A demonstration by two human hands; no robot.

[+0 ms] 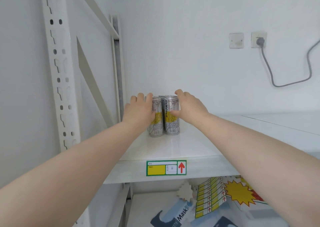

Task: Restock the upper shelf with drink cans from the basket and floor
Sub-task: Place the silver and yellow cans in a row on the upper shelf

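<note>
On the white metal upper shelf [173, 150], near the perforated white upright [57, 70], stood a tight cluster of slim silver-and-yellow drink cans [172, 121]. The left hand [140, 110] clasped the cluster's left side, fingers curled over the tops; the right hand [189, 105] clasped its right side, thumb on the front can.

A grey cable [278, 86] is hanging in a loop from a plug [260, 41] sitting in the right-hand wall socket [254, 44] (the plate [236, 40] beside it is looking bare). Down on the lower shelf [147, 202], a box marked "Mask" [180, 213], a sheet of price labels [210, 197] and a yellow starburst card [239, 192] are lying jumbled together.
</note>
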